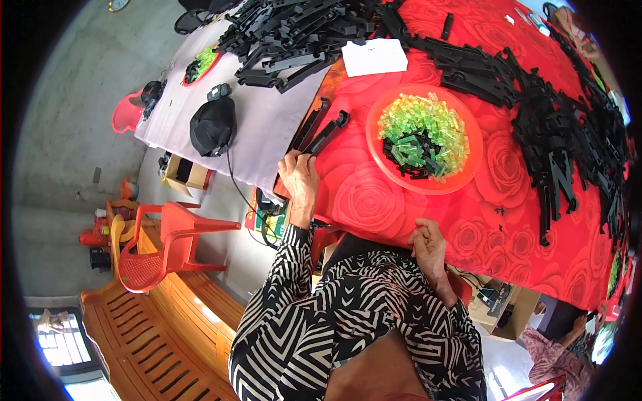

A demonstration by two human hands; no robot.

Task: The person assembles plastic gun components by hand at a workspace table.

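My left hand [299, 179] reaches over the table's left part, fingers curled at the near ends of two long black plastic strips. The outer black strip [309, 125] and the inner black strip [328, 134] lie side by side, hooked ends pointing away from me. My right hand [429, 246] is at the near table edge with its fingers curled together; whether anything small is between them is hidden. Beyond it stands a red round tray [378, 157] of small yellow-green clear pieces and small black pieces.
Piles of black strips [301, 33] cover the far table, with more strips [548, 134] at the right. A white paper [374, 57] lies beyond the tray. A black cap [212, 125] with a cable rests at left. Red chair [177, 234] and wooden bench [154, 334] stand left.
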